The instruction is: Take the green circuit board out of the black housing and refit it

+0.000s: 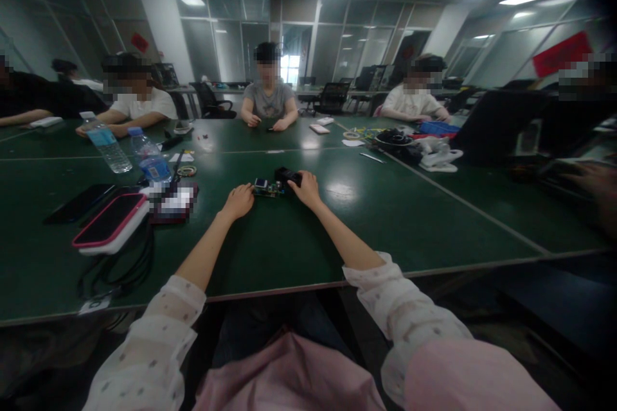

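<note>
A small green circuit board [270, 189] with a dark square display lies on the green table in front of me. My left hand [240, 201] is closed at the board's left edge, its fingertips on it. In my right hand [307, 190] is a black block-shaped object [287, 174], gripped at its right end. The black object sits just behind the board's right side; whether the two are joined I cannot tell. My right fingertips are partly hidden by the hand.
Two water bottles [153, 164], a pink-rimmed phone [113, 218], a dark phone [80, 202] and black cables [128, 263] are on the left. A white pen-like stick [372, 158] and a cluttered pile [400, 140] lie to the right. Several people sit around the table [409, 218].
</note>
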The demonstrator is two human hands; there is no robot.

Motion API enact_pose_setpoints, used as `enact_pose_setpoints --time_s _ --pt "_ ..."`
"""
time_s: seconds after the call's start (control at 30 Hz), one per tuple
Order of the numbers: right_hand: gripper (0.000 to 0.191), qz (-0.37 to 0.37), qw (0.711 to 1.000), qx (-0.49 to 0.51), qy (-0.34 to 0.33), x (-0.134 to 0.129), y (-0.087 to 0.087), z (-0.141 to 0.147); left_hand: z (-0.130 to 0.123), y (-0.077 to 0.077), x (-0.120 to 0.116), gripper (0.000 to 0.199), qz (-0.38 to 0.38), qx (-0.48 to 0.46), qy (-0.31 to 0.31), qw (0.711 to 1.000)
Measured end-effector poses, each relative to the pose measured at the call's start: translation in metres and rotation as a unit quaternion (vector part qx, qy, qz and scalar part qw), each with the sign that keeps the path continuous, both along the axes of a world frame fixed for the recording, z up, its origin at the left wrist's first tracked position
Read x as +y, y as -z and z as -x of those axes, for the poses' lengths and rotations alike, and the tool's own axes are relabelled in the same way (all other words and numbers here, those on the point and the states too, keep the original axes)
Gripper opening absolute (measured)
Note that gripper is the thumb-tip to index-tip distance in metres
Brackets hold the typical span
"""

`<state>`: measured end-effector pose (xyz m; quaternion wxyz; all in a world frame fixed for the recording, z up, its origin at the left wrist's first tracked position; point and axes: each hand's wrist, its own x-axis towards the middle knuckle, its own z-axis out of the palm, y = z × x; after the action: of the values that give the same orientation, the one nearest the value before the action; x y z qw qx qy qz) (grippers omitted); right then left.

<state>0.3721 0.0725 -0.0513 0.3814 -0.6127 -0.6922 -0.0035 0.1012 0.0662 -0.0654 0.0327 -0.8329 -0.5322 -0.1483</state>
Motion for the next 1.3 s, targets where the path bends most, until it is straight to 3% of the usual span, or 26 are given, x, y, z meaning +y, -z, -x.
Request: enact_pose_setpoints --time_s 0.3,0.5,0.67,0.93,1.3 --pt "0.049 0.009 0.999 0.028 -0.013 0.007 0.007 -0.004 0.0 -0.001 -0.002 0.044 0.003 0.006 -0.001 1.0" --pt "0.046 -0.041 0.992 0.118 -0.011 0.01 0.0 0.0 0.0 -0.002 -0.002 0.045 0.003 0.004 0.0 1.0" --pt "0.049 -0.085 0.971 0.198 -0.104 0.005 -0.011 0.012 -0.002 -0.005 -0.004 0.044 0.008 0.01 -0.009 1.0" --pt "0.05 -0.038 0.949 0.181 -0.257 -0.015 -0.028 0.028 -0.002 -0.002 -0.005 0.045 -0.001 0.014 -0.008 1.0" --pt "0.046 -0.015 0.952 0.13 -0.276 -0.02 -0.028 0.025 0.0 0.001 -0.003 0.043 -0.007 -0.002 0.004 1.0"
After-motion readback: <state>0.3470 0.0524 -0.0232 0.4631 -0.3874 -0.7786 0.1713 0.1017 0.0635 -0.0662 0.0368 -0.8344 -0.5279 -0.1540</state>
